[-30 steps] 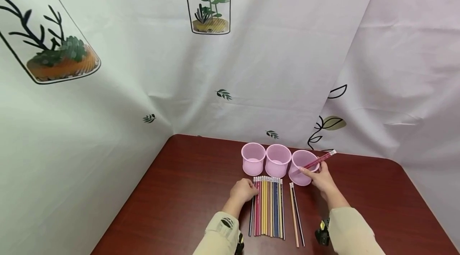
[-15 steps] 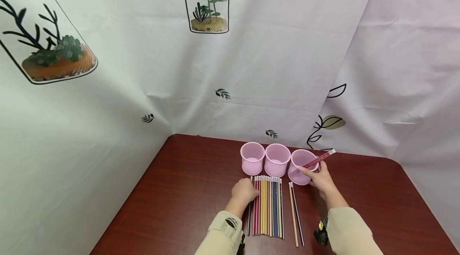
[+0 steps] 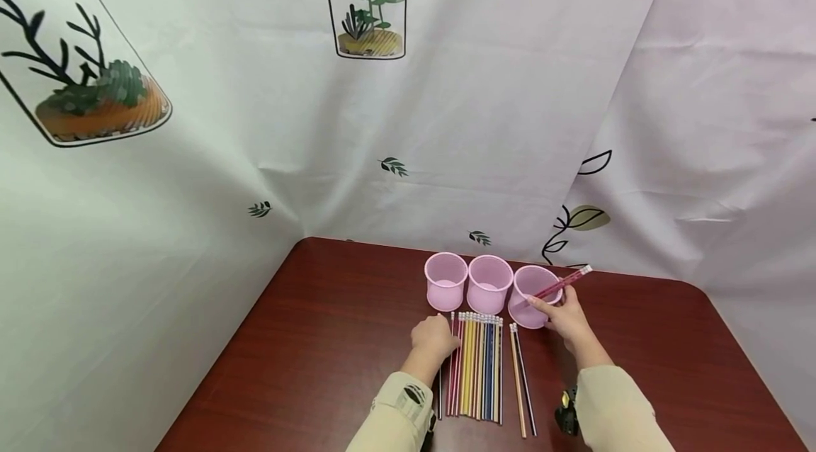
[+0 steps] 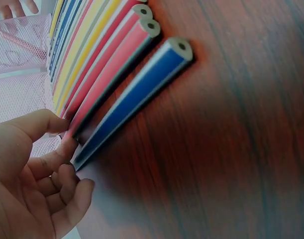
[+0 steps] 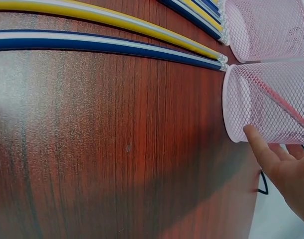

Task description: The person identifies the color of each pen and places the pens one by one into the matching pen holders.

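Observation:
My left hand [image 3: 433, 339] is at the left end of a row of pencils [image 3: 474, 367] with white erasers. In the left wrist view its thumb and index finger pinch the far end of a red pencil [image 4: 112, 69], next to a blue pencil [image 4: 137, 92] lying apart from the row. My right hand [image 3: 569, 317] grips the rightmost pink mesh cup [image 3: 519, 314], thumb on the near side and fingers round the back, partly hidden. A red pencil [image 3: 567, 282] leans inside this cup, its eraser end sticking out over the rim to the right.
Two more pink mesh cups, a left one [image 3: 445, 296] and a middle one [image 3: 486, 300], stand beside it behind the row. A yellow pencil [image 3: 517, 381] and a dark blue pencil [image 3: 525, 387] lie to the right on the brown table [image 3: 306, 339]. A printed curtain [image 3: 510, 119] hangs behind.
The left hand has shifted slightly, and the red pencil's eraser end has parted from its neighbours in the row. The right hand stays at the cup.

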`<state>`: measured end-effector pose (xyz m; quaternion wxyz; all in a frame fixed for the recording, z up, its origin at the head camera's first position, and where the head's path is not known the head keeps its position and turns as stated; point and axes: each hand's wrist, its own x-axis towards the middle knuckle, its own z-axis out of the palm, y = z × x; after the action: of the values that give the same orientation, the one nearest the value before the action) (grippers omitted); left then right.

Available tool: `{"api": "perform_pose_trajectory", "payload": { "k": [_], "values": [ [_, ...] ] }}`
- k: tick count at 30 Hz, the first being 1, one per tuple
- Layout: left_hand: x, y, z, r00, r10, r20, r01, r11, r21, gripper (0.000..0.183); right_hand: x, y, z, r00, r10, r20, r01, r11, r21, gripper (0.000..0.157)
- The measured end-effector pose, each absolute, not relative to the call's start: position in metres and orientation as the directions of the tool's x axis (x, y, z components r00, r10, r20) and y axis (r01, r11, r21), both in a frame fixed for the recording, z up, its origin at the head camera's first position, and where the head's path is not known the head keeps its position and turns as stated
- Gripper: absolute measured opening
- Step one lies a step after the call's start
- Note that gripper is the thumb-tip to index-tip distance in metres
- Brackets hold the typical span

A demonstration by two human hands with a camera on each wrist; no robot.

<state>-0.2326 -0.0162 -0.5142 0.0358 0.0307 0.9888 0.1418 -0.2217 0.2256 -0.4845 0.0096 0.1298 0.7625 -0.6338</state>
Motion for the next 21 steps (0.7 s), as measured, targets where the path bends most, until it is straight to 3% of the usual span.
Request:
{"api": "perform_pose_trajectory", "payload": {
  "k": [6,12,21],
  "values": [
    [-0.233,-0.014,-0.515,-0.996,0.062,-0.065,0.041,0.957,0.288,0.039,-0.223,0.226,-0.487,-0.965,0.185,-0.188,0.219,0.166,-0.962,0.092],
    [-0.234,-0.016,-0.512,-0.997,0.046,-0.068,0.021,0.945,0.326,0.042,-0.222,0.224,-0.488,-0.965,0.187,-0.183,0.216,0.171,-0.961,0.086],
    [-0.235,-0.017,-0.493,-0.996,0.087,-0.022,0.069,0.901,0.428,0.036,-0.220,0.224,-0.485,-0.967,0.183,-0.180,0.211,0.172,-0.962,0.088]
  ]
}}
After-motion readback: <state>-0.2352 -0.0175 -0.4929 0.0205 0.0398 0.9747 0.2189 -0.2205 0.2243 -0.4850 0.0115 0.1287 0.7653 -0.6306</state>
